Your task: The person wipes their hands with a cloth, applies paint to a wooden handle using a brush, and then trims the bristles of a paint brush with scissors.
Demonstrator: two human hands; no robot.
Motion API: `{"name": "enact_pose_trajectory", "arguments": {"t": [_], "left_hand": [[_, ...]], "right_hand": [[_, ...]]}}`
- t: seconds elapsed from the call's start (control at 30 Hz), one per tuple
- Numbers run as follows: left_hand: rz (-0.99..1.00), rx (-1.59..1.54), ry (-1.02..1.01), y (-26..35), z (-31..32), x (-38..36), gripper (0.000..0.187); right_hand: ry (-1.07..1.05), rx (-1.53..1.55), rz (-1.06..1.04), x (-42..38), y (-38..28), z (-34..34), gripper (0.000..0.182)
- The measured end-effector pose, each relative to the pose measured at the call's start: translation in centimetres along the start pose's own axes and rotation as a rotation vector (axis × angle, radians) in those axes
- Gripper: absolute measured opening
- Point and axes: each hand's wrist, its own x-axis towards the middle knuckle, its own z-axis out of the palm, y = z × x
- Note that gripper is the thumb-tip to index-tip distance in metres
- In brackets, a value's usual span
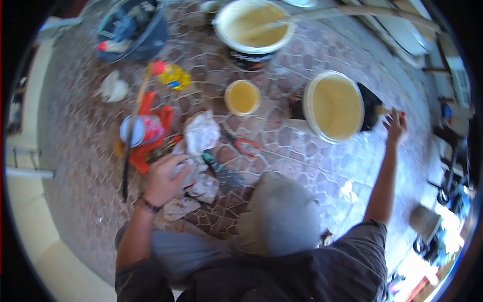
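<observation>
My left hand [167, 177], with a bracelet at the wrist, is closed on a crumpled white rag [189, 176]. More white rag [202, 132] lies just beyond it. A scraper with a green and black handle [212, 161] and red-handled pliers [246, 147] lie to its right. Stretched far out, my right hand [396, 127] has its fingers closed around a thin, wood-coloured handle [384, 109] with a red end. What this handle belongs to cannot be made out. It is beside the dark outer wall of a bucket [334, 108] containing cream-yellow liquid.
Another bucket [241, 27] holds yellow liquid and a long wooden stick [347, 11]. A small tub [242, 97], a yellow bottle [173, 76], a can [143, 130] on an orange frame and a dark bin [133, 32] stand on stone paving. My grey-clad knee [279, 214] rises in front.
</observation>
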Motion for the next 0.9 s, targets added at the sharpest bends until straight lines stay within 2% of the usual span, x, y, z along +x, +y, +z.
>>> {"name": "enact_pose_trajectory", "arguments": {"t": [0.07,0.23,0.3,0.33,0.43,0.5,0.53,0.63,0.67,0.73,0.77,0.83,0.9], "left_hand": [[-0.016,-0.036,0.002,0.1,-0.2,0.0,0.021],[-0.041,-0.086,0.020,0.7,-0.6,0.4,0.023],[-0.105,-0.209,0.030,1.3,-1.2,0.3,0.023],[-0.103,-0.207,0.052,1.9,-1.6,0.4,0.023],[-0.090,-0.355,0.113,4.2,-3.2,0.5,0.026],[-0.043,-0.570,0.178,4.8,-4.2,0.4,0.031],[-0.052,-0.635,0.134,5.2,-5.4,0.3,0.039],[0.117,-0.870,0.220,5.1,-8.2,-0.3,0.052],[0.100,-1.020,0.262,4.8,-8.9,-0.5,0.051],[0.112,-1.068,0.242,3.9,-11.2,-1.8,0.040],[0.121,-1.062,0.283,3.2,-12.2,-2.8,0.040],[0.002,-0.996,0.407,2.0,-13.5,-4.4,0.022],[0.011,-1.033,0.459,1.2,-14.5,-5.7,0.023]], "right_hand": [[0.089,0.074,-0.142,-1.3,-3.5,-0.5,0.019],[0.170,0.105,-0.380,-3.8,-11.8,-1.3,0.022],[-0.019,0.359,-0.363,-5.7,-15.2,-0.3,0.023],[-0.029,0.375,-0.375,-7.1,-17.0,1.0,0.023],[-0.385,0.595,-0.217,-12.5,-21.7,7.3,0.019],[-0.587,0.647,-0.118,-17.0,-24.5,12.4,0.018],[-0.723,0.647,-0.089,-20.0,-26.2,14.8,0.019],[-1.087,0.580,-0.075,-28.5,-30.2,21.2,0.023],[-1.193,0.528,-0.071,-31.0,-31.5,22.8,0.023],[-1.351,0.560,-0.144,-35.4,-33.7,25.4,0.022],[-1.379,0.537,-0.144,-37.1,-34.7,26.4,0.022],[-1.448,0.519,-0.116,-40.0,-36.2,27.7,0.022],[-1.534,0.467,-0.038,-42.8,-36.9,27.4,0.026]]}}
